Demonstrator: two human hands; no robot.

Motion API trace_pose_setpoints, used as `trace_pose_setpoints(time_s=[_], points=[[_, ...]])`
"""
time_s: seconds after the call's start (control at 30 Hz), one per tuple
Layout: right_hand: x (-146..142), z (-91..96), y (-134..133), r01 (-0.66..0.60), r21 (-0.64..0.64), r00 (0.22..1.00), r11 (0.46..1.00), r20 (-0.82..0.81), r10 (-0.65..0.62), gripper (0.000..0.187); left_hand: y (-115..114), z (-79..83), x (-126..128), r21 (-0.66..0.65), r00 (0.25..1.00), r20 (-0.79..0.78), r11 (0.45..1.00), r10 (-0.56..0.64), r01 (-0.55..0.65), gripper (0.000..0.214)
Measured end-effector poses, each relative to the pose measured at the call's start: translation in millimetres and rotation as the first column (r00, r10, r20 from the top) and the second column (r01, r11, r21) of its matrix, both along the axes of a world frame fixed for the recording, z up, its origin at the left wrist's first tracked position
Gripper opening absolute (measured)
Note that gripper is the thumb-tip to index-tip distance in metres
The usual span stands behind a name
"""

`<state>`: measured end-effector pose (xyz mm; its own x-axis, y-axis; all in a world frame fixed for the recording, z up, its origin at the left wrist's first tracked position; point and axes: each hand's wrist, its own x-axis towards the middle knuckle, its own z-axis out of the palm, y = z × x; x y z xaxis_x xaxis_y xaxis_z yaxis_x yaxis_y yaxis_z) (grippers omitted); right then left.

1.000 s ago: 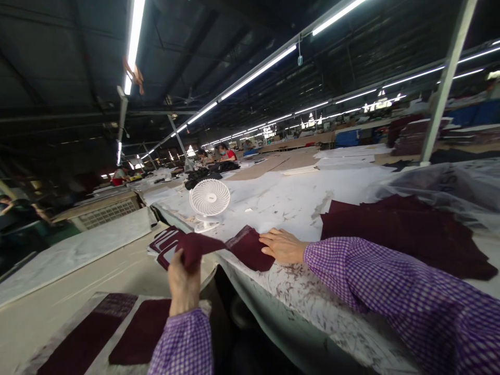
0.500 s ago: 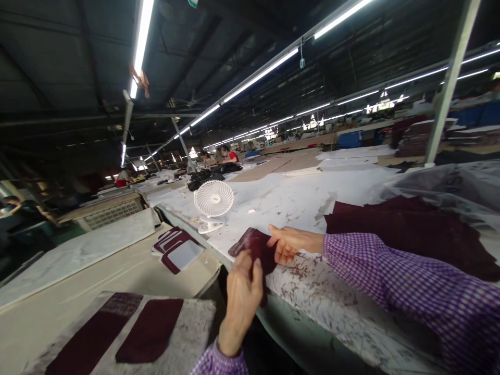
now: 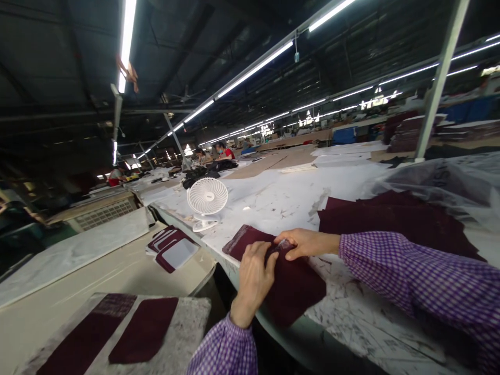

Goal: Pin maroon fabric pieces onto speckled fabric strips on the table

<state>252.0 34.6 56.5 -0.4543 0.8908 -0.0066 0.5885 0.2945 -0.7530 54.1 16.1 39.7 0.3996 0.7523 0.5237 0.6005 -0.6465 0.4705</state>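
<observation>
Both my hands are on a maroon fabric piece (image 3: 295, 289) at the table's near edge, and its lower part hangs over that edge. My left hand (image 3: 255, 271) pinches its upper left edge between thumb and fingers. Close beside it, my right hand (image 3: 299, 244) is closed on the same edge, where a greyish worn-looking strip shows. Beneath lies another maroon piece (image 3: 244, 239) with a grey strip along its left end. The fingertips are partly hidden by the cloth and by each other.
A white fan (image 3: 207, 197) stands on the white-covered table (image 3: 273, 192). To the right is a pile of maroon pieces (image 3: 390, 221). Left, panels with maroon borders (image 3: 177, 252) lie on a beige surface; a grey board (image 3: 191, 323) bears two maroon pieces. People sit far back.
My right hand has gone from spread fingers to gripping the fabric edge. The maroon piece now lies spread out toward me, over the table edge. The view has shifted slightly.
</observation>
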Motion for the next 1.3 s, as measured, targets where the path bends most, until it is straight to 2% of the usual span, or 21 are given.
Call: trace_pose_setpoints(time_s=[0.1, 0.17, 0.23, 0.37, 0.47, 0.77, 1.03, 1.17, 1.3], points=[[5.2, 8.6, -3.9, 0.026, -0.002, 0.994, 1.000, 0.109, -0.025, 0.045, 17.0, -5.1, 16.9, -0.111, 0.992, -0.128, 0.994, -0.004, -0.010, 0.020], [11.9, 13.0, -4.7, 0.059, 0.045, 0.980, 0.997, 0.187, -0.066, 0.038, 20.0, -8.6, 24.8, -0.085, 0.980, -0.199, 0.996, 0.019, -0.037, 0.021], [19.6, 14.6, -4.0, 0.078, 0.145, 0.964, 0.986, 0.241, -0.111, 0.029, 19.2, -11.6, 28.4, -0.017, 0.967, -0.250, 0.998, 0.047, -0.053, 0.022], [27.4, 10.0, -2.1, -0.025, 0.359, 0.929, 0.933, 0.354, -0.111, 0.023, 16.9, -15.4, 27.7, 0.052, 0.951, -0.304, 0.998, 0.055, -0.041, 0.024], [24.8, 5.0, -2.0, -0.104, 0.440, 0.904, 0.892, 0.415, -0.100, 0.022, 17.0, -16.1, 27.1, 0.076, 0.944, -0.323, 0.996, 0.061, -0.038, 0.026], [12.4, -0.2, -2.1, -0.158, 0.512, 0.864, 0.844, 0.485, -0.132, 0.016, 18.2, -17.5, 27.1, 0.106, 0.940, -0.334, 0.994, 0.069, -0.035, 0.026], [11.3, -14.0, -3.8, -0.354, 0.632, 0.739, 0.689, 0.641, -0.207, 0.017, 18.4, -18.2, 23.4, 0.097, 0.954, -0.300, 0.995, 0.012, 0.018, 0.027], [14.9, -16.2, -2.6, -0.384, 0.652, 0.740, 0.654, 0.641, -0.204, 0.017, 18.8, -17.0, 21.4, 0.087, 0.949, -0.313, 0.995, -0.027, 0.057, 0.030], [20.9, -17.8, 0.9, -0.410, 0.658, 0.779, 0.632, 0.613, -0.133, 0.020, 19.7, -17.4, 20.7, 0.100, 0.945, -0.326, 0.992, -0.037, 0.073, 0.032]])
